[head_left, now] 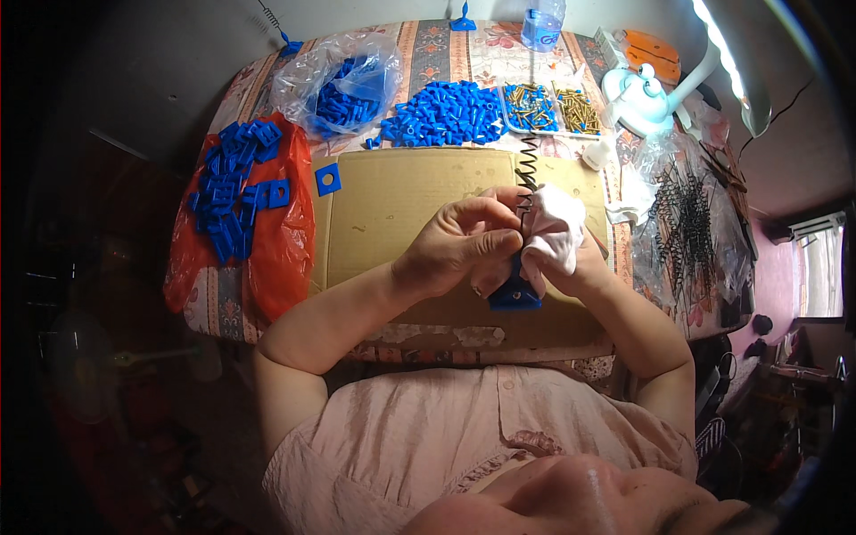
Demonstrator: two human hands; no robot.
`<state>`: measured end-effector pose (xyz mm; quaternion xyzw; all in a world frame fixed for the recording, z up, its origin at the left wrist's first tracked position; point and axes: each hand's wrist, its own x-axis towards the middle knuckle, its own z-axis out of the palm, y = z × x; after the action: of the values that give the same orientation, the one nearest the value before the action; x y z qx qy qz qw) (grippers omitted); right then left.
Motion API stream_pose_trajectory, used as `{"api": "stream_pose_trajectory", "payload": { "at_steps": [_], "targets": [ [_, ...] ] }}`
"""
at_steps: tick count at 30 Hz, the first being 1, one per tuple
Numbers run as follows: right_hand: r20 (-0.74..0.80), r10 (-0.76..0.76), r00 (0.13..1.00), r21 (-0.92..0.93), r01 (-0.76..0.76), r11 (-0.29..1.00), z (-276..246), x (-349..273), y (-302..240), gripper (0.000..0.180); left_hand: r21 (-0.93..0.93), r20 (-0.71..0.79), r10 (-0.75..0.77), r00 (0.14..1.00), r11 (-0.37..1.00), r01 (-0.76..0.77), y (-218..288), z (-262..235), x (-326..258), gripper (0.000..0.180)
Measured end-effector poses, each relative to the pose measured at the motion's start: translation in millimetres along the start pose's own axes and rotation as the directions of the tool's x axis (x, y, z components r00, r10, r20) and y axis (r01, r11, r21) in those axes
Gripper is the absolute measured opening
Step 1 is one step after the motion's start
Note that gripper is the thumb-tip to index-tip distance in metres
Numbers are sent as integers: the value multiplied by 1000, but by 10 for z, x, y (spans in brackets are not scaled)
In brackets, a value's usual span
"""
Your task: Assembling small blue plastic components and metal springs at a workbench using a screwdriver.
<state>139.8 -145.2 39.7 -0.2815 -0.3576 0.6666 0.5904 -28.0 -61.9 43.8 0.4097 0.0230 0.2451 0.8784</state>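
My left hand (455,254) pinches the black coil spring (527,169) near its lower end, fingers pressed together on it; my right hand (571,259) is wrapped in a white cloth (555,234) and curled shut round the blue plastic piece (514,292), which sticks out below both hands. To do this well I'd judge: keep the spring straight in line with the piece, grip low on the coil so it doesn't bend, hold the base steady. The spring is thin, dark and long, rising upward from my fingers over the cardboard sheet (392,205); its bottom end is hidden. The blue piece has a flat square base. Both are held just above the cardboard, mid-table
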Motion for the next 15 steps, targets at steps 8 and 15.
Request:
{"api": "stream_pose_trajectory", "payload": {
  "at_steps": [8, 15],
  "targets": [
    [-117, 59, 991, -42, -65, 997, 120, 100, -2, 51, 153, -68, -3, 998, 988, 13, 93, -37, 47, 13],
    [9, 29, 1000, 130, -30, 991, 97, 156, -62, 54, 79, -139, 36, 990, 997, -25, 31, -197, 73, 10]
  ]
}}
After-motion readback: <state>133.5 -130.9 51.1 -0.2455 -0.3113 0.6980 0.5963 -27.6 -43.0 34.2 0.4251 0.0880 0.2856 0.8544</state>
